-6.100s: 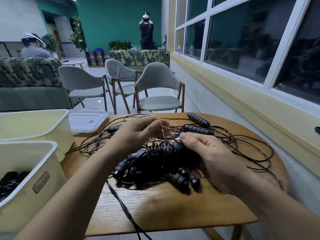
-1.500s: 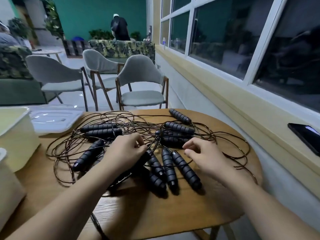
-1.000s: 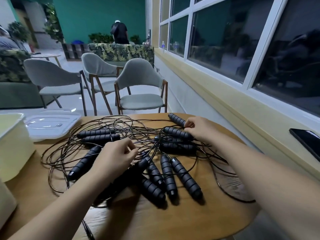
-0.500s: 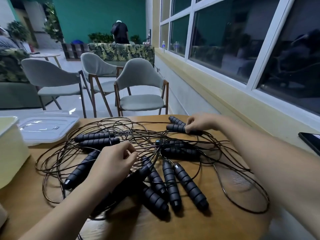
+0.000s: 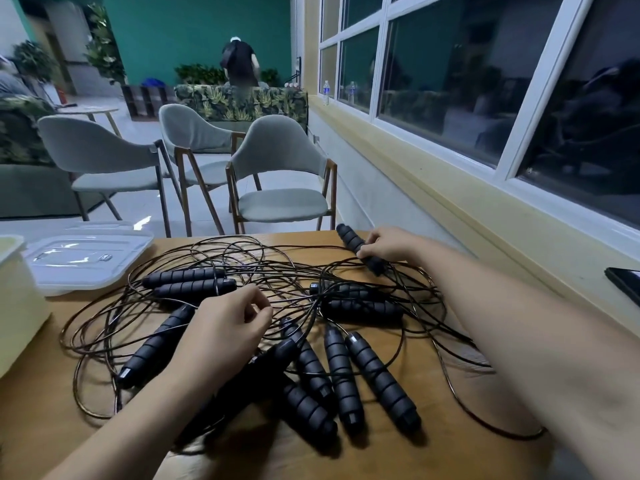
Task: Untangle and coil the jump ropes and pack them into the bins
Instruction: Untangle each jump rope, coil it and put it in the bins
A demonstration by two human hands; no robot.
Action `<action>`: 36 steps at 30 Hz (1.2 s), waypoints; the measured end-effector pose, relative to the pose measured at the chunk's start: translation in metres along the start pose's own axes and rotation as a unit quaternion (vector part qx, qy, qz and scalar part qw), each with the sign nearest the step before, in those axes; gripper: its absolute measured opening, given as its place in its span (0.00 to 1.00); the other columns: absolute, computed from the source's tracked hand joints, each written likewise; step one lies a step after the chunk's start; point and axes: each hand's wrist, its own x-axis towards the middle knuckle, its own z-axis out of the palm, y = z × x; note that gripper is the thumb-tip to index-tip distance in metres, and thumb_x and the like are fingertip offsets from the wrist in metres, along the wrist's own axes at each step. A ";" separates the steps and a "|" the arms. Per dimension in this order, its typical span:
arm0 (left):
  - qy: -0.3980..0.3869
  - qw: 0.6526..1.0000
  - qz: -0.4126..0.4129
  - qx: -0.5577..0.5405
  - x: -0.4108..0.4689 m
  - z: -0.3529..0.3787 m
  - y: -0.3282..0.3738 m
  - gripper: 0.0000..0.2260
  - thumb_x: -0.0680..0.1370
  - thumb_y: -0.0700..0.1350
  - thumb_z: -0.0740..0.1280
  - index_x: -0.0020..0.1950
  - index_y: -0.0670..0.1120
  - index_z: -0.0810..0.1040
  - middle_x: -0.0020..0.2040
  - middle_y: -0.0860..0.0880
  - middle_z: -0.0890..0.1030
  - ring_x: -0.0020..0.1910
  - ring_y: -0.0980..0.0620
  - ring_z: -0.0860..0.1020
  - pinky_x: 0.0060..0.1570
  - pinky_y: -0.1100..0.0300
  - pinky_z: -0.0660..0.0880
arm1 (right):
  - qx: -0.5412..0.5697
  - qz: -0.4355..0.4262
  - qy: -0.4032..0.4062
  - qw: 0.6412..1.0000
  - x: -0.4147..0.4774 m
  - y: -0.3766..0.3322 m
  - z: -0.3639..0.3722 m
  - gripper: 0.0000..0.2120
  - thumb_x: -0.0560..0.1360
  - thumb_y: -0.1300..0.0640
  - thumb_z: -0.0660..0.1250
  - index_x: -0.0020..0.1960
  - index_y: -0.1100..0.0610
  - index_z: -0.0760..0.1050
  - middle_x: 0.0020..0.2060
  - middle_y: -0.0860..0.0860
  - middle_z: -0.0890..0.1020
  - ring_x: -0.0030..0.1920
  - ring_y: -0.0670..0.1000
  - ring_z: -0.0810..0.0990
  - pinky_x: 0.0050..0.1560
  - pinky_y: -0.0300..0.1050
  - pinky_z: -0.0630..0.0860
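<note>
The jump ropes [image 5: 339,368] lie in one tangled heap across the wooden bench [image 5: 433,455], thin dark cords looping over and under each other and foam handles fanned out toward the near edge. None of them is coiled here. The right hand [image 5: 384,245] reaches to the far side, its fingers [image 5: 367,251] wrapped round the far handle [image 5: 349,237], which sits close to the bench's back edge. The left hand [image 5: 225,327] rests over the middle of the heap with its fingers [image 5: 258,308] curled; whether they pinch a cord I cannot tell, since the strands there are too fine to separate. The main risk is pulling the far handle before its cord is traced: the strand runs into the densest crossing, so a hard tug would likely cinch loops into knots or drag neighbouring handles along. Some loops lie close to the bench's near edges, and a drag could slide them and their handles onto the floor. The pale bin [image 5: 17,306] and clear lid [image 5: 86,258] stand at the left, well apart from the right hand.
</note>
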 end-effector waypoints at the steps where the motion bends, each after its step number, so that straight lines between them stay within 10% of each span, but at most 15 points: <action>1: -0.001 1.000 0.000 0.000 0.000 0.000 0.000 0.07 0.79 0.51 0.73 0.42 0.55 0.80 0.34 0.56 0.81 0.37 0.60 0.79 0.35 0.59 0.73 | -0.029 0.002 -0.011 1.000 0.001 -0.002 0.003 0.17 0.76 0.45 0.77 0.57 0.56 0.83 0.56 0.54 0.84 0.59 0.55 0.81 0.60 0.50 0.76; 12: 0.001 1.000 -0.004 -0.005 0.000 -0.001 0.001 0.07 0.80 0.50 0.72 0.42 0.55 0.80 0.34 0.56 0.81 0.36 0.60 0.79 0.34 0.61 0.72 | -0.137 0.030 0.073 0.987 -0.003 0.000 0.020 0.16 0.75 0.36 0.67 0.51 0.47 0.82 0.52 0.50 0.85 0.59 0.58 0.80 0.62 0.51 0.71; 19: 0.030 0.998 0.004 -0.054 -0.003 -0.004 0.015 0.06 0.81 0.49 0.72 0.44 0.55 0.80 0.35 0.55 0.82 0.34 0.58 0.81 0.33 0.67 0.74 | 0.031 -0.031 0.167 0.985 -0.053 -0.016 -0.026 0.12 0.76 0.39 0.72 0.51 0.47 0.83 0.51 0.50 0.85 0.52 0.54 0.81 0.50 0.47 0.75; 24: -0.006 0.976 0.009 -0.215 -0.013 -0.007 0.048 0.00 0.81 0.49 0.72 0.51 0.55 0.83 0.43 0.55 0.87 0.43 0.57 0.86 0.47 0.53 0.83 | 0.100 -0.094 0.202 0.970 -0.136 -0.048 -0.053 0.09 0.77 0.42 0.73 0.51 0.46 0.83 0.47 0.46 0.86 0.50 0.51 0.83 0.49 0.48 0.78; 31: -0.133 0.893 0.017 -0.430 -0.034 -0.025 0.105 0.22 0.80 0.54 0.74 0.74 0.55 0.75 0.65 0.56 0.85 0.65 0.56 0.82 0.68 0.47 0.77 | 0.246 -0.161 0.164 0.942 -0.252 -0.087 -0.035 0.08 0.79 0.44 0.74 0.56 0.46 0.82 0.48 0.47 0.88 0.48 0.45 0.87 0.47 0.44 0.81; 36: -0.112 0.878 0.045 -0.463 -0.061 -0.032 0.122 0.16 0.79 0.43 0.76 0.66 0.48 0.81 0.59 0.48 0.87 0.60 0.48 0.85 0.65 0.46 0.80 | 0.299 -0.159 0.152 0.929 -0.295 -0.088 -0.004 0.06 0.79 0.45 0.74 0.55 0.43 0.83 0.48 0.47 0.89 0.49 0.47 0.88 0.54 0.55 0.86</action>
